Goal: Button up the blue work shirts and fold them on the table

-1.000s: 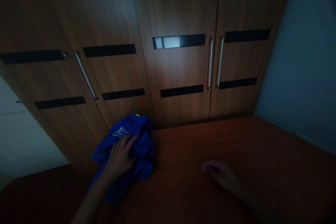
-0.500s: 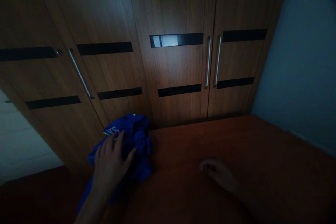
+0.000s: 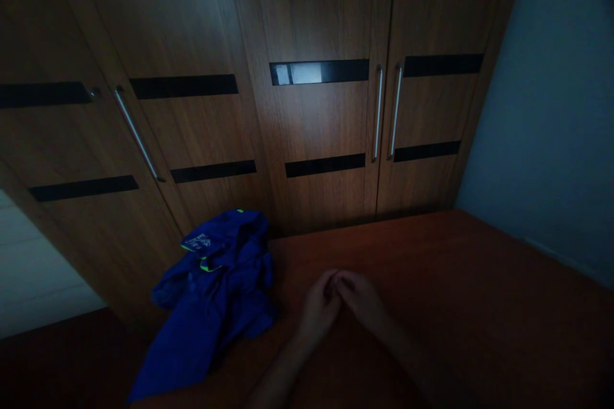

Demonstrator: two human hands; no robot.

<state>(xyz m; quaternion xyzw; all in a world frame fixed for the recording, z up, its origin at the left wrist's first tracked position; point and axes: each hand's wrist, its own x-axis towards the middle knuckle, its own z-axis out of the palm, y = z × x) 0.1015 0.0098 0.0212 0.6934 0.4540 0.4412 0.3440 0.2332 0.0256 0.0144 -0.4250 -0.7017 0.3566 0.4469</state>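
My left hand (image 3: 321,300) and my right hand (image 3: 361,297) meet above the wooden tabletop (image 3: 407,255), fingertips touching. Both have curled fingers; in the dim light, anything held between them is hidden or too small to make out. Left of them lies a crumpled blue garment (image 3: 225,294) with bright green trim and pale lettering. It spreads over the table's left part, and its lower end hangs toward the near left. Neither hand touches the garment.
Behind the table stands a wooden wardrobe (image 3: 316,121) with dark inlaid strips and long metal handles (image 3: 377,114). A bluish wall (image 3: 542,128) bounds the right side. Pale tiles (image 3: 38,268) show at the far left.
My left hand has left the blue garment and moved right to meet my right hand. My right hand has shifted a little left and up. The garment stays in place.
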